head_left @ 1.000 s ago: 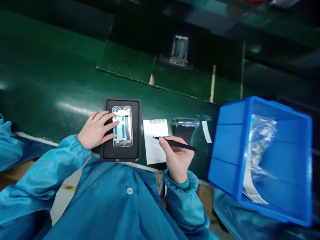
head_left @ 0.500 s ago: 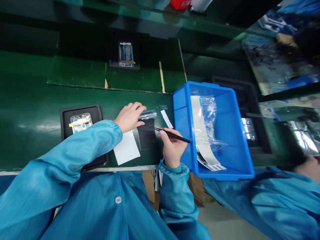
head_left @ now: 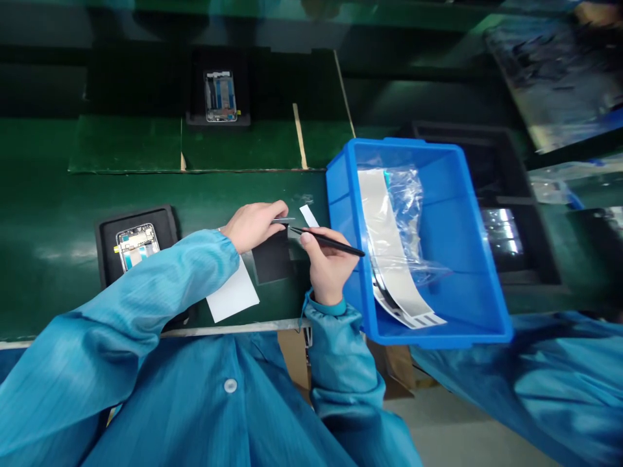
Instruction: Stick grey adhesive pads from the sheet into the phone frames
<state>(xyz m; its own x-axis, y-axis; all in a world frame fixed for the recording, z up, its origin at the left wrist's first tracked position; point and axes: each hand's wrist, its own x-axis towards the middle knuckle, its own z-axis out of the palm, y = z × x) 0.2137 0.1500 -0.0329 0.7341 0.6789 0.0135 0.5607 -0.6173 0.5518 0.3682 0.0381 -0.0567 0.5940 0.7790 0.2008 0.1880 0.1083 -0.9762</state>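
Black tweezers (head_left: 327,240) nearer left hand (head_left: 253,226) (right-held)

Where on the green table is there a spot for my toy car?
Try the green bench left of the black tray, or the strip behind the left hand, up to the blue bin. It's crowded around the right hand and its black tweezers, by the black sheet and white paper.

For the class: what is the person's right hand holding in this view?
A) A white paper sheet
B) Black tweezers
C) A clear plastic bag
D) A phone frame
B: the right hand pinches the black tweezers between thumb and fingers, their tips pointing away from the blue bin.
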